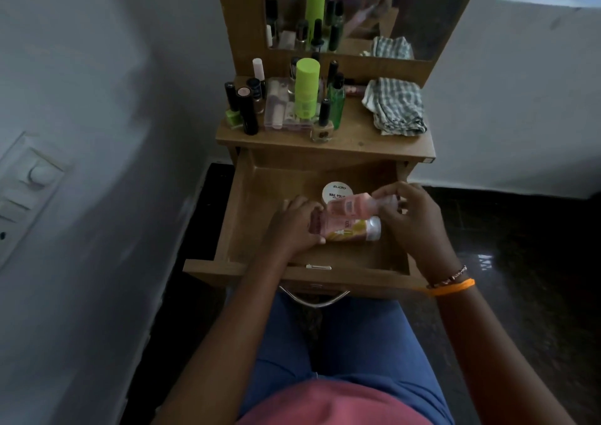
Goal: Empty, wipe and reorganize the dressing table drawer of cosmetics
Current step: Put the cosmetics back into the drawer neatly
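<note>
The wooden drawer (247, 196) of the dressing table stands pulled out in front of me. Over its middle my right hand (413, 219) pinches the clear cap end of a pink bottle (353, 205), which lies tilted and blurred. My left hand (292, 226) grips the dark end of a pink tube (331, 224). Under it lies a yellow and white tube with a silver cap (364, 231). A white round jar (336, 192) labelled nail polish sits just behind. A thin white stick (318, 266) lies along the drawer's front wall.
The tabletop (357, 143) above the drawer holds several nail polish bottles, a lime green can (306, 87), a clear plastic box (279, 105) and a checked cloth (395, 105) at the right. A mirror (406, 11) stands behind. White walls flank the table; the floor is dark.
</note>
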